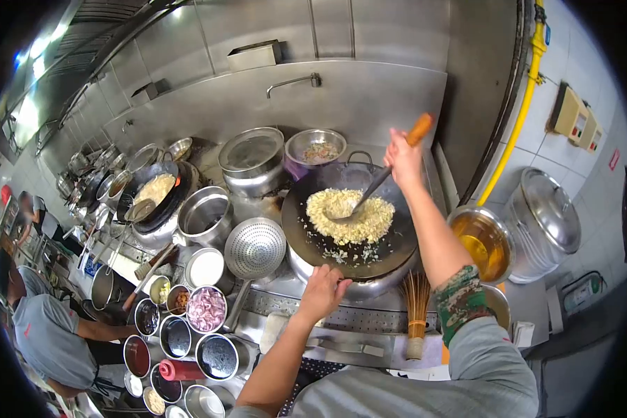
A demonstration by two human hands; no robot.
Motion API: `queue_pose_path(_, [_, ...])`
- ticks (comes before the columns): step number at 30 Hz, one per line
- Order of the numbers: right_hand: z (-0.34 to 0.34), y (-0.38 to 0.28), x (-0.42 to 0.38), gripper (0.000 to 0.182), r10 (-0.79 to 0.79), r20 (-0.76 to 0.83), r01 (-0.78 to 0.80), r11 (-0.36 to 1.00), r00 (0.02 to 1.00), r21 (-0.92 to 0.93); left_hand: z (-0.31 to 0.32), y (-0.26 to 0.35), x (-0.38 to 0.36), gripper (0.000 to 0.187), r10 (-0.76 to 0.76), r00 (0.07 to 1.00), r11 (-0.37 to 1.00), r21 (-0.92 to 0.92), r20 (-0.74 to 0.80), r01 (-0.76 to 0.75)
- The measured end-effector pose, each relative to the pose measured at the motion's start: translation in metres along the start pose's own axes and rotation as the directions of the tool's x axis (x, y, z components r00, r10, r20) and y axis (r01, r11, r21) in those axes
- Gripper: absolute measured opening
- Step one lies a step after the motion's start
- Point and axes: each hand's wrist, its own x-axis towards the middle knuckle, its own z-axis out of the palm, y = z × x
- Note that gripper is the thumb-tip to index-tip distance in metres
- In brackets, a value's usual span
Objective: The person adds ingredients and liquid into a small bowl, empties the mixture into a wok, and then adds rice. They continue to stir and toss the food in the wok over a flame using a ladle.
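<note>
My right hand (403, 161) is closed around the shaft of a wok ladle (377, 182), just below its orange-brown wooden end. The ladle's bowl rests among pale yellow, finely chopped food (369, 226) in a large dark wok (299, 233). Smaller whitish bits lie scattered on the wok's near side. At the near rim, my left hand (320, 294) grips the wok's edge, fingers curled and thumb toward the right. Left of the wok lies a perforated strainer (255, 249), its handle pointing toward me.
Several tins hold ingredients, including chopped purple onion (206, 308). A red squeeze bottle (181, 370) lies among them. A bamboo brush (416, 317) stands right of my left hand. Amber liquid fills a pot (482, 244) at right. A co-worker in grey (56, 334) stands at left.
</note>
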Motion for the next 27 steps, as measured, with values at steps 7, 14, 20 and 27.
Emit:
queue_pose_path(7, [0.03,-0.104,0.008,0.022,0.294,-0.007,-0.29,0.937,0.956,-0.198,-0.063,0.077,-0.002,0.016,-0.023,1.0,0.996,-0.087,-0.021,0.022])
queue_pose_path(14, [0.043,-0.062,-0.036,0.028,-0.16,-0.053,0.122,0.893,0.986,-0.432,0.008,0.02,-0.045,0.017,0.092,0.996,0.995,0.049,-0.016,-0.091])
queue_pose_path(20, [0.042,-0.088,-0.041,0.025,-0.088,-0.079,0.067,0.968,0.993,-0.241,-0.064,0.072,-0.037,0.019,0.011,0.998,0.996,-0.09,-0.062,-0.017])
queue_pose_path(27, [0.056,-0.036,-0.04,0.03,-0.256,-0.034,0.211,0.858,0.966,-0.468,0.01,-0.001,-0.051,0.017,0.016,1.0,1.0,-0.02,-0.003,-0.016])
